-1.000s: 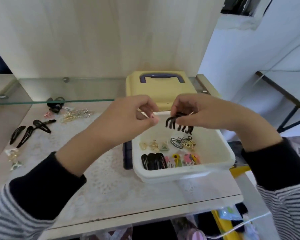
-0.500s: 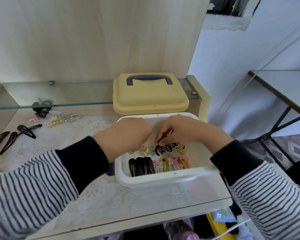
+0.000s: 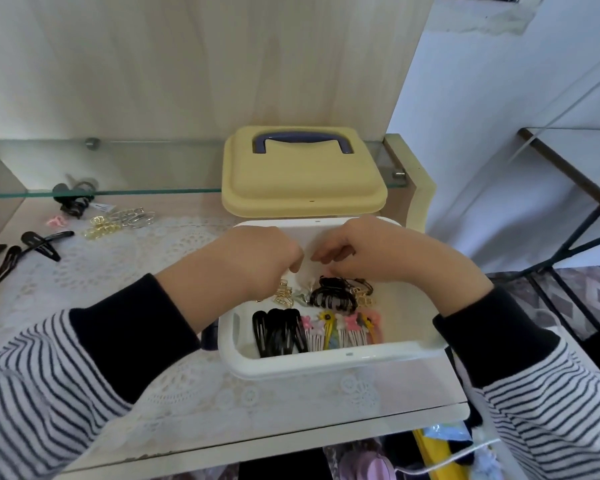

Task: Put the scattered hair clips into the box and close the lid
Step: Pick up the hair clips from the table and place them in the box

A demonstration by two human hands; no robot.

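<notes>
black snap clips (image 3: 39,244) lie loose far left, while the left hand (image 3: 257,259) and right hand (image 3: 378,252), fingers curled, their hold impossible to tell, hover over the black claw clip (image 3: 329,296) inside the box (image 3: 326,370), where a careless withdrawal could snag and spill clips.

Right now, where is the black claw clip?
In the head view, the black claw clip lies in the middle of the white box, just under the right hand, with gold clips on its left and flowery clips nearer the person.
</notes>
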